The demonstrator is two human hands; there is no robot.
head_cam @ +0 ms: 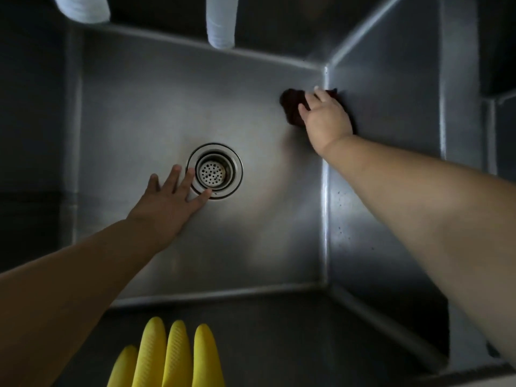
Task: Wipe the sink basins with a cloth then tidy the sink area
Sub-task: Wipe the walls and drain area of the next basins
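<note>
Right hand (326, 115): dark cloth (290, 106) is pressed flat-fingered into basin (173, 101) corner; firm overlapping strokes advised.
Left hand (170, 202): fingers spread, nothing held.

2 hands (167, 202), 1 cloth (291, 106), 1 drain (214, 171), 1 yellow glove (167, 356), 2 white tubes (220, 23)

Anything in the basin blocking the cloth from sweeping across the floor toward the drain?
Only the left hand, lying flat on the basin floor with fingertips at the drain rim. The right hand presses the cloth at the right wall; the steel between looks bare.
</note>
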